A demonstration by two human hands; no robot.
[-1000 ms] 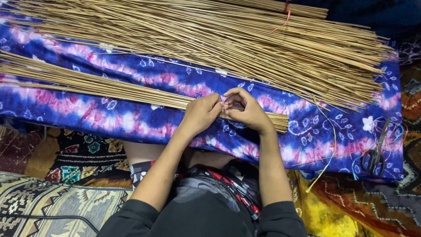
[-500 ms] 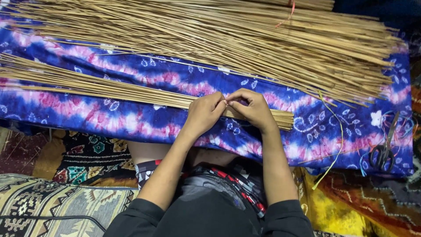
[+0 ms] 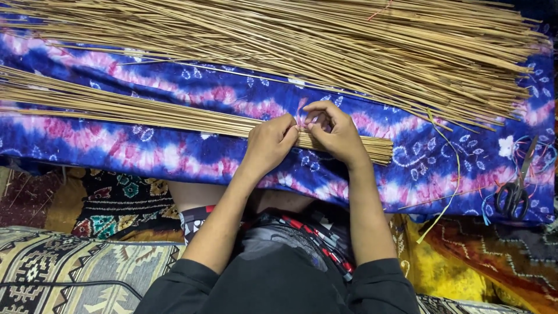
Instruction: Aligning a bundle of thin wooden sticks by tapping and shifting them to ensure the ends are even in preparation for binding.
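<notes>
On a blue tie-dyed cloth (image 3: 174,157), both hands (image 3: 270,142) (image 3: 337,136) pinch a pink tie (image 3: 301,113) around a stick bundle (image 3: 145,110).

No pkgs, labels, signs or screens in view: only loose sticks, patterned cloths, scissors, two bare hands.

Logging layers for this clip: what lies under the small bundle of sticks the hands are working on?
The small stick bundle lies on a blue, pink and white tie-dye cloth. Both hands, left and right, cover its middle; whatever is beneath the cloth is hidden.
</notes>
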